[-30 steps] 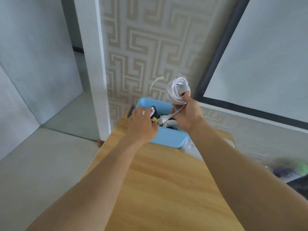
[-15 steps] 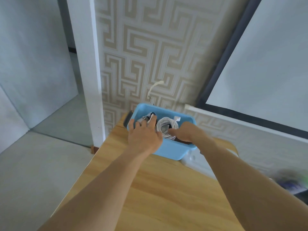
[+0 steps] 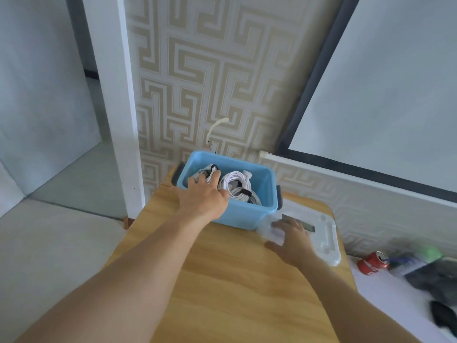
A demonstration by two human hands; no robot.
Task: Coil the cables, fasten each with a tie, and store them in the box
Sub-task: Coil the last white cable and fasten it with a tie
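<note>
- I take the blue storage box (image 3: 237, 214) as my landmark; it sits at the far end of the wooden worktop (image 3: 235, 280), close to the patterned wall.
- Inside the box I see a white coiled cable (image 3: 237, 181) fastened with a black tie (image 3: 245, 193), lying toward the box's middle and right.
- A second white bundle (image 3: 206, 170) lies in the box's left part, also with a dark band on it.
- My left hand (image 3: 206, 196) reaches over the box's near left rim, fingers fairly straight and spread, the fingertips resting on that left bundle; it grips nothing that I can see.
- My right hand (image 3: 293, 240) is just right of the box and nearer to me, laid flat with fingers extended on the clear plastic lid (image 3: 326, 240) that lies on the worktop touching the box's right corner.
- Well right of the box, off the worktop, a red soda can (image 3: 373, 263) lies on its side; its white lettering is too blurred for me to read.
- A white cord (image 3: 216, 127) hangs on the wall just behind the box.
</note>
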